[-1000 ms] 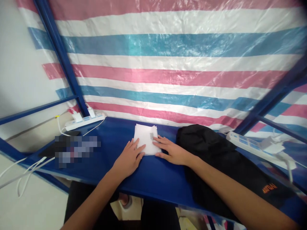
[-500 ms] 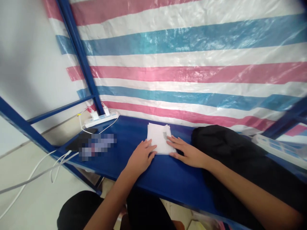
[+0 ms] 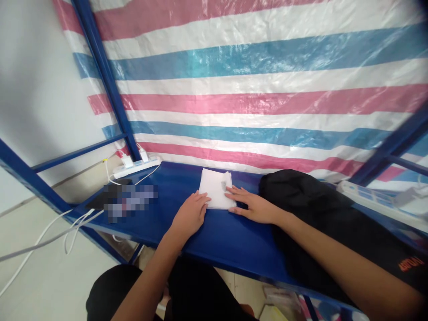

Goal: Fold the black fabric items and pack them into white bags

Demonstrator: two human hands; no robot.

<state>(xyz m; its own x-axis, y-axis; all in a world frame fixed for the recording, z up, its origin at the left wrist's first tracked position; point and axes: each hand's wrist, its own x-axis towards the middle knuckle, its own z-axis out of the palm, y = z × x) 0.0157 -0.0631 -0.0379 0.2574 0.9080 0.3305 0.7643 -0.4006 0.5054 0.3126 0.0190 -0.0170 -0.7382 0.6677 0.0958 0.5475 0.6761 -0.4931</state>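
A thin stack of white, paper-like sheets or bags [image 3: 214,185] lies flat on the blue tabletop [image 3: 227,243], a small grey printed patch near its right side. Its edges are slightly uneven at the top right. My left hand [image 3: 191,213] rests at the lower left edge of the stack, its fingers extended close together, the tips touching the white surface. On the opposite side, my right hand [image 3: 252,205] lies with fingers spread, fingertips on the right edge by the printed patch and thumb near the lower right corner. Neither hand lifts the stack.
A black cloth item [image 3: 310,214] with orange lettering covers the table's right side, beside a white power strip [image 3: 374,203]. Another power strip [image 3: 137,167] with plugged-in chargers sits at the back left, near a dark flat object [image 3: 103,196]. A striped plastic sheet [image 3: 234,104] hangs behind.
The view has shifted slightly, so the stack appears further left. My left fingers have drawn closer together at the stack's edge. My right hand keeps its place on the right side.
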